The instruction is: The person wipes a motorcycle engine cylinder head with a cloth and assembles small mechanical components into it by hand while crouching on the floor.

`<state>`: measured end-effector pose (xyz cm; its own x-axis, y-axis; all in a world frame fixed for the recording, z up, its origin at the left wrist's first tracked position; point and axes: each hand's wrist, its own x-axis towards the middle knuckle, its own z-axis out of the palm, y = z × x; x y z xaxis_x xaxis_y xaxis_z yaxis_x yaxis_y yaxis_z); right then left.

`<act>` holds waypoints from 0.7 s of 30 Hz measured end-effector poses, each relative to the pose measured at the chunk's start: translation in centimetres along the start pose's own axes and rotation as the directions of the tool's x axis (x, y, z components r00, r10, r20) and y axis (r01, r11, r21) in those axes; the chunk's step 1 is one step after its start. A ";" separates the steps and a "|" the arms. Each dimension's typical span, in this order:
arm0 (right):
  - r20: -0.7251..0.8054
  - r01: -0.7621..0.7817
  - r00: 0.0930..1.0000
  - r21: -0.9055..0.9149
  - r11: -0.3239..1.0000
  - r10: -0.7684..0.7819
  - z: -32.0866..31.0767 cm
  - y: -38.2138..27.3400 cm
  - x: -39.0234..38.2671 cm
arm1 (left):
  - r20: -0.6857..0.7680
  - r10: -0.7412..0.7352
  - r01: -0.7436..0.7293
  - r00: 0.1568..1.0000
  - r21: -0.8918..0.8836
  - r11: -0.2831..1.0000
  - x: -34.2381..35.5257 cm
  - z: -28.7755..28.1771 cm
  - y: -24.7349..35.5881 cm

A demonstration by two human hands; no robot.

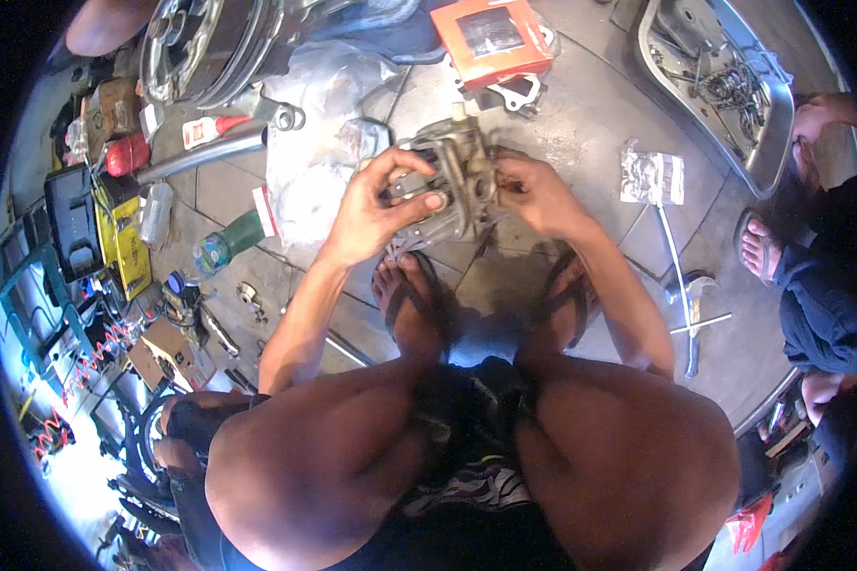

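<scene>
Metal engine part (457,171) between both hands, left grip (381,205) closed around it, right grip (533,195) pinching its edge

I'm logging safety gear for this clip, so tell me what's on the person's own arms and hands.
Nothing: both forearms are bare, with no sleeves showing. The left hand and right hand wear no gloves, and no watch, ring or wristband is visible.

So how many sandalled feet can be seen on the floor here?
3. The person's own left foot and right foot sit below the metal engine part both hands hold; another person's foot is at the right edge. More may be hidden.
</scene>
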<state>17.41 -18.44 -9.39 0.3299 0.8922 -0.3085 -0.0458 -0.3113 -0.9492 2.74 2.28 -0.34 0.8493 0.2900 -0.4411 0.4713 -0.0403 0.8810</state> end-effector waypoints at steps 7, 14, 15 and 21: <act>-0.069 0.129 0.984 -0.339 0.932 -0.162 1.0 -2.1 -0.4 | -0.169 0.008 -0.045 0.986 -0.220 0.975 -1.9 -1.8 -0.9; -0.571 -0.155 0.812 -0.009 0.988 0.122 -4.2 1.1 -3.6 | -0.285 0.110 -0.137 0.952 -0.077 0.988 -3.9 -4.1 0.2; -0.637 -0.223 0.724 0.147 0.964 0.265 -5.2 -0.1 -4.5 | -0.293 0.122 -0.147 0.948 -0.063 0.987 -4.1 -4.2 0.2; -0.782 -0.209 0.489 -0.535 0.818 -0.387 -3.2 -4.9 -5.5 | -0.291 0.094 -0.125 0.952 -0.088 0.988 -5.0 -4.2 0.1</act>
<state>18.85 -22.93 -2.85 0.9163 0.3004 0.2647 0.3983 -0.6167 -0.6790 -2.47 4.86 2.65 0.7839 0.5505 -0.2871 0.3386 0.0086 0.9409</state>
